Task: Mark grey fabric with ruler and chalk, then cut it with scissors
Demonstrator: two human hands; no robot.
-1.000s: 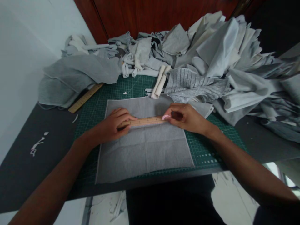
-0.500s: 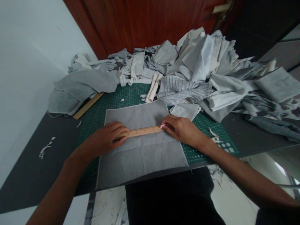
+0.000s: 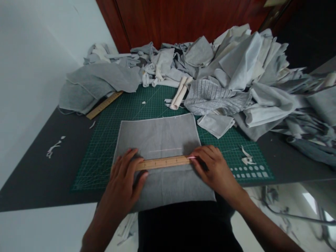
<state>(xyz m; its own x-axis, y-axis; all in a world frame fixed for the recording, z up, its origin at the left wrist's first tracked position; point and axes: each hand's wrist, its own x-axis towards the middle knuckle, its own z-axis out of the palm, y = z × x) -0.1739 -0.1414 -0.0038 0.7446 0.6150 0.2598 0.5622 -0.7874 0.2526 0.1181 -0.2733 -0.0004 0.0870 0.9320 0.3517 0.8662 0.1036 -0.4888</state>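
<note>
A grey piece of cloth (image 3: pixel 157 133) lies flat at the front of the table, its near edge reaching my lap. Across it rests a short wooden ruler (image 3: pixel 162 163), tilted slightly up to the right. The thumb and fingers of my left hand (image 3: pixel 124 178) hold the ruler's left end down. At its right end, my right hand (image 3: pixel 214 168) pinches a small pink chalk (image 3: pixel 192 157), mostly hidden by the fingers, with the tip at the ruler's upper edge. A pale, straight line (image 3: pixel 165 150) runs over the cloth just above the ruler.
Beneath the cloth is a green cutting mat (image 3: pixel 91 157). Heaped fabric scraps (image 3: pixel 241 63) cover the back and right. Another wooden ruler (image 3: pixel 105 105) pokes out from under grey fabric (image 3: pixel 99 82) at left. Cream rolls (image 3: pixel 181 92) and small offcuts (image 3: pixel 248 157) lie around.
Both hands, with the ruler and the chalk, have shifted down the cloth towards my body. The pale line above the ruler is now uncovered. The cloth has slid a little nearer to me.
</note>
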